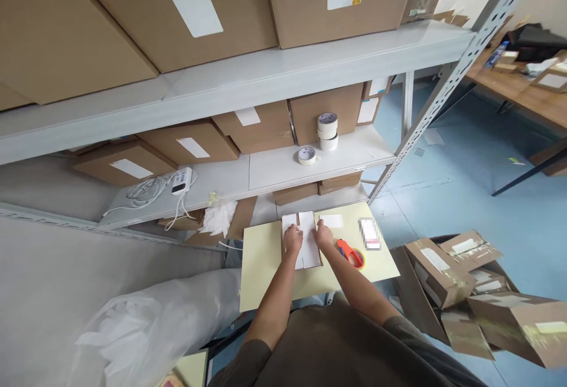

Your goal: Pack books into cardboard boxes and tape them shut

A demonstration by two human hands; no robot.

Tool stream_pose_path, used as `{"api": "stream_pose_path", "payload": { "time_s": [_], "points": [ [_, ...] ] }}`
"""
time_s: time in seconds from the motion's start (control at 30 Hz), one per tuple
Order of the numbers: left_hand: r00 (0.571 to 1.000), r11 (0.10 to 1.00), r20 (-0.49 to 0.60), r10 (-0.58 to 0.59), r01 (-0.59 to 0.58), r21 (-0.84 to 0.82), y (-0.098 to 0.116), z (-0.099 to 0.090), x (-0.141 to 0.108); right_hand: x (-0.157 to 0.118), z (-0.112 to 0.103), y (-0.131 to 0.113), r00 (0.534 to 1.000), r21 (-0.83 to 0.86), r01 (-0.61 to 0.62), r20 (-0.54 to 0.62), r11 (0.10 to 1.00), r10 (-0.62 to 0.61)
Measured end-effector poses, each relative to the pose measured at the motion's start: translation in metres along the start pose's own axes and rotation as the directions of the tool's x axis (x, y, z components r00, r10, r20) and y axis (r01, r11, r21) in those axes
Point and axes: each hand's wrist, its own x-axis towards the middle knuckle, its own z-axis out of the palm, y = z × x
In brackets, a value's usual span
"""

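Note:
A small cardboard box with white upper faces and brown edges lies on a pale yellow tabletop. My left hand rests on its upper left part, fingers curled against the white surface. At the opposite side, my right hand is closed at the box's right edge; its fingertips are partly hidden. Just beyond the right hand lies a white label. An orange tape dispenser sits beside my right forearm, and a blurred white printed item is farther right.
A grey metal shelf stands ahead, holding large cartons, white tape rolls and a power strip with cables. Cardboard boxes are piled on the floor at right. Wrapped translucent plastic lies at left.

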Motion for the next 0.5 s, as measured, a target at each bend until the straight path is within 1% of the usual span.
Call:
{"api": "stream_pose_path", "payload": {
  "time_s": [0.03,0.1,0.13,0.17,0.2,0.23,0.3,0.37,0.43,0.47,0.5],
  "points": [
    [0.997,0.996,0.005,0.083,-0.083,0.037,-0.001,0.000,-0.003,0.003,-0.003,-0.002,0.999,-0.047,0.043,-0.003,0.998,-0.044],
    [0.972,0.967,0.032,0.233,-0.235,0.098,-0.004,0.003,-0.009,0.012,-0.008,-0.007,0.984,-0.139,0.175,-0.004,0.975,-0.177],
    [0.961,0.953,0.063,0.271,-0.277,0.124,-0.006,0.007,-0.011,0.017,-0.010,-0.011,0.968,-0.176,0.250,0.010,0.952,-0.252],
    [0.954,0.944,0.103,0.283,-0.296,0.146,-0.008,0.010,-0.012,0.022,-0.011,-0.014,0.949,-0.204,0.315,0.044,0.927,-0.312],
    [0.949,0.939,0.146,0.279,-0.302,0.164,-0.010,0.014,-0.013,0.026,-0.011,-0.017,0.933,-0.222,0.360,0.092,0.906,-0.349],
    [0.945,0.937,0.188,0.269,-0.302,0.177,-0.012,0.016,-0.012,0.030,-0.011,-0.019,0.923,-0.236,0.383,0.144,0.893,-0.358],
    [0.931,0.935,0.265,0.250,-0.304,0.184,-0.017,0.020,-0.009,0.036,-0.008,-0.023,0.919,-0.265,0.378,0.227,0.887,-0.323],
    [0.917,0.934,0.313,0.247,-0.312,0.175,-0.020,0.020,-0.005,0.037,-0.005,-0.023,0.925,-0.285,0.355,0.246,0.890,-0.290],
    [0.914,0.935,0.317,0.254,-0.315,0.160,-0.024,0.021,-0.003,0.034,-0.002,-0.019,0.942,-0.260,0.324,0.183,0.910,-0.283],
    [0.915,0.936,0.307,0.262,-0.318,0.150,-0.025,0.021,-0.003,0.030,-0.001,-0.016,0.956,-0.219,0.289,0.120,0.932,-0.269],
    [0.916,0.937,0.297,0.271,-0.321,0.138,-0.027,0.021,-0.003,0.025,0.001,-0.011,0.972,-0.155,0.233,0.045,0.960,-0.229]
  ]
}}
